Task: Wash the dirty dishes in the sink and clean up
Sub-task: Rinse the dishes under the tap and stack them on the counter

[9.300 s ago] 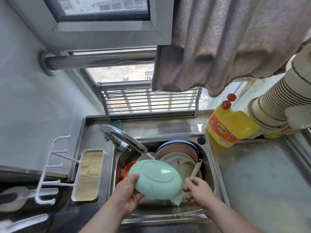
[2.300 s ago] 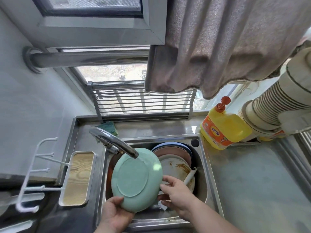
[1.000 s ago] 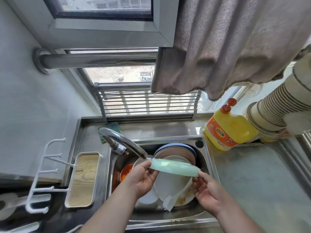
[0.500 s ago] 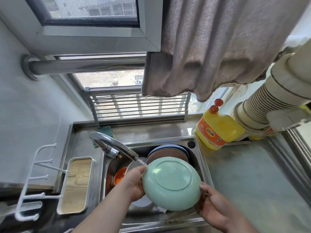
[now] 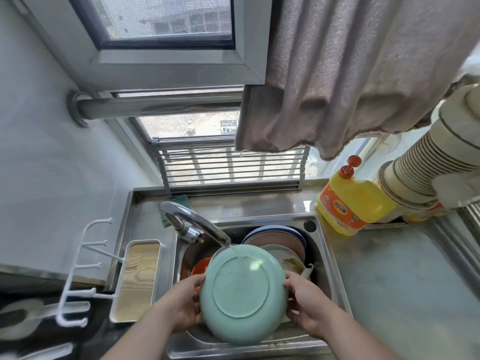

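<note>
Green bowl held over the sink, underside facing the camera, foot ring visible. Left hand grips its left rim, fingers curled behind the edge; right hand grips the right rim the same way. Faucet running: stream lands on the bowl's upper edge, just below the spout.

In the sink behind the bowl: a stained white plate, a pink plate stacked in a blue-rimmed one, and an orange dish at left (mostly hidden by the bowl).

Counter to the right of the sink carries a yellow detergent bottle with a red pump, near the back corner. Wood-lined tray sits left of the sink, a white hook rack beside it.
</note>
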### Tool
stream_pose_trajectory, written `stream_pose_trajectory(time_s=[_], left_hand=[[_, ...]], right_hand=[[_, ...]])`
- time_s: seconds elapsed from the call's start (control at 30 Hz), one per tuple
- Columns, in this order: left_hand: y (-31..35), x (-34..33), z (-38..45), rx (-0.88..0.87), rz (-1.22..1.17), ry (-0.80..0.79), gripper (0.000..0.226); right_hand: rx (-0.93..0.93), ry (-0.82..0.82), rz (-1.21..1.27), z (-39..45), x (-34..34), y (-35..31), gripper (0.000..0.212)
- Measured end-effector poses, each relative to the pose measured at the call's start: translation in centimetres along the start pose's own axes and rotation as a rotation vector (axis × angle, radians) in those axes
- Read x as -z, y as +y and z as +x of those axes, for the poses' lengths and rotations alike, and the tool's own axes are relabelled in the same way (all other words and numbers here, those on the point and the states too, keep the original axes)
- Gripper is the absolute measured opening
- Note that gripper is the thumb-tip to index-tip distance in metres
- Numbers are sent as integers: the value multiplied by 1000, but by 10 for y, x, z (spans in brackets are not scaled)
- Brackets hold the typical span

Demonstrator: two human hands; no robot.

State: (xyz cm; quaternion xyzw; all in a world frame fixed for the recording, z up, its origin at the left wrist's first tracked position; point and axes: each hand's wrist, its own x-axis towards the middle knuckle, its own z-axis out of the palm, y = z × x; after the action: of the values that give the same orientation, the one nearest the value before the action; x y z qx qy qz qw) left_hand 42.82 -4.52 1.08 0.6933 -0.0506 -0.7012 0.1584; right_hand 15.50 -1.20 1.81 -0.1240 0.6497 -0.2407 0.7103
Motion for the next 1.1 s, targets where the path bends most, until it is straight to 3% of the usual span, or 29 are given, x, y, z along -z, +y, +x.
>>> stream_pose_trajectory(time_s=[0.07,0.27,0.33,0.5,0.6,0.67,0.77,0.83,0.97,1.1], left_hand=[[-5,12,-2,29,11,29,23],[-12,40,2,51,-34,16,49],[-12,42,3,39,-115,-11,47],[-12,40,16,73,-390,-93,75],[-8,17,4,23,-494,-81,42],[-9,6,9,-38,-539,-64,51],[-12,-11,15,-114,-408,-181,98],[-13,-23,14,-174,-277,-245,111],[-14,-39,13,-240,-146,-279,105],[-15,-46,20,-234,-71,-201,90]], right_hand=[[-13,-18,-35,1,-13,2,47],[5,-66,-136,4,-43,-8,50],[41,-86,-159,7,-50,-14,47],[201,-18,-196,3,-57,-26,32],[292,70,-117,1,-47,-20,31],[288,92,10,-3,-35,-15,31],[250,47,94,-12,-13,-6,30],[213,66,108,-12,0,6,40],[105,57,103,-15,12,23,43],[186,110,65,-16,20,21,34]])
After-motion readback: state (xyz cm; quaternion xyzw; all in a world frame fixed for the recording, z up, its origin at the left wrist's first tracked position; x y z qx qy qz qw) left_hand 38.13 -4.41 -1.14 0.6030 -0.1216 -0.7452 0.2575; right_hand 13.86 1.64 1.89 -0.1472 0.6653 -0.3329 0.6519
